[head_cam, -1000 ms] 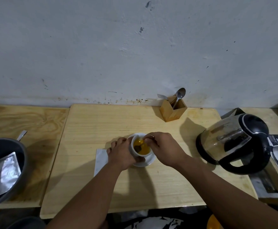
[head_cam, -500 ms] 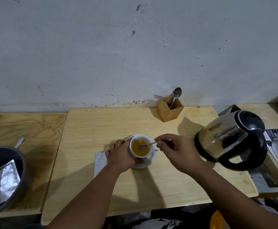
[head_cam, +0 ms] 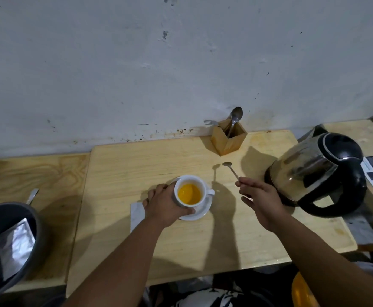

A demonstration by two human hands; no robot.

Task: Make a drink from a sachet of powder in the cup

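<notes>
A white cup [head_cam: 200, 186] holding orange drink [head_cam: 189, 193] stands on a white saucer [head_cam: 200, 212] in the middle of the wooden table [head_cam: 203, 244]. My left hand [head_cam: 164, 204] wraps around the cup's left side. To the right of the cup, my right hand [head_cam: 261, 201] pinches the handle of a small metal spoon [head_cam: 230, 169]. The spoon's bowl points away from me, above the table between the cup and the kettle [head_cam: 318, 173].
A wooden cutlery holder [head_cam: 228, 138] with a spoon and a fork stands by the wall. The steel and black kettle is at the right. A white napkin [head_cam: 136, 214] lies under my left wrist. At far left, a dark bin [head_cam: 8, 247] holds a silver sachet [head_cam: 15, 249].
My right hand has lifted the spoon out of the cup and carried it to the right. The left hand stays on the cup.
</notes>
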